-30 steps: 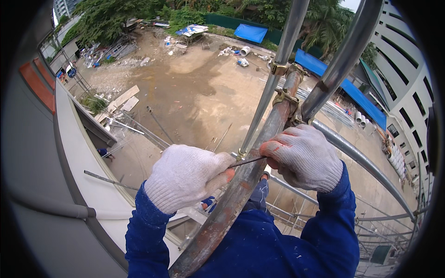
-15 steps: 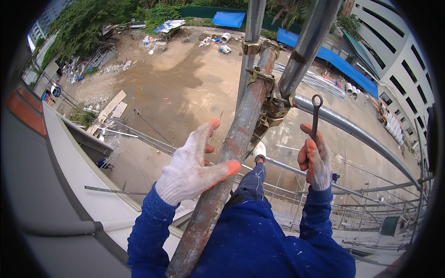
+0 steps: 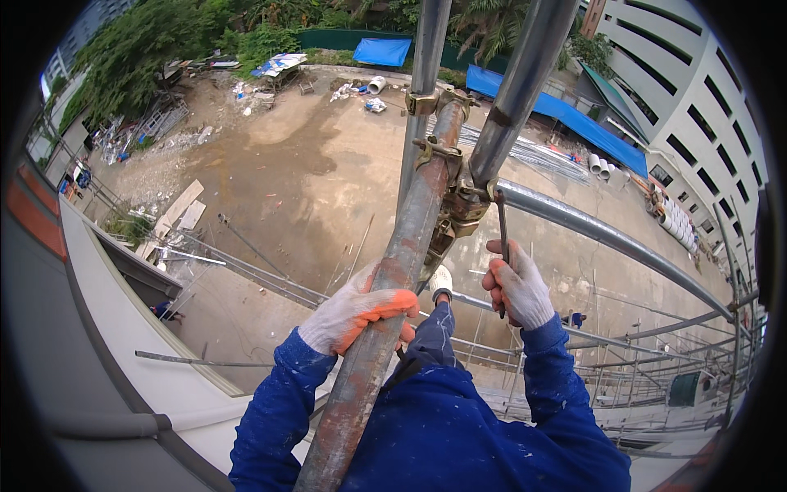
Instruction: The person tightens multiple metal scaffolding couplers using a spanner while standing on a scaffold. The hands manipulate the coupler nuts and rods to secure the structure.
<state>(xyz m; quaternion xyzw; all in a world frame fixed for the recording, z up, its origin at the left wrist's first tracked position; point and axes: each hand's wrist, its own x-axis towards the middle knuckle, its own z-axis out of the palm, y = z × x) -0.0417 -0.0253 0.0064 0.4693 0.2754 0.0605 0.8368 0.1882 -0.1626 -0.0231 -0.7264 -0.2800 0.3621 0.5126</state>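
Note:
A rusty scaffold pipe [image 3: 361, 389] slants up from near my body. My left hand [image 3: 352, 310], in a white glove with orange rubber fingers and palm, is wrapped round it. In my gloved right hand [image 3: 520, 287] is a dark wrench [image 3: 503, 220], held upright. Its upper end meets the side of the brass-coloured scaffold couplers [image 3: 466, 205]; whether it sits on a nut I cannot tell. These couplers join the rusty pipe, a thick steel post [image 3: 525, 86] and a steel rail [image 3: 607, 227] running right. Another coupler [image 3: 421, 102] sits on a second upright pipe [image 3: 427, 53].
My white shoe [image 3: 441, 280] shows high above the ground. A grey and white roof edge [image 3: 123, 328] lies at left, scaffold pipes [image 3: 648, 361] at lower right. Below are a wet concrete yard [image 3: 287, 172], blue tarps [image 3: 590, 123] and a person [image 3: 166, 310].
My left hand has closed round the rusty pipe from an open, spread pose. The right hand has moved left, bringing the wrench's end to the couplers. The view has shifted slightly.

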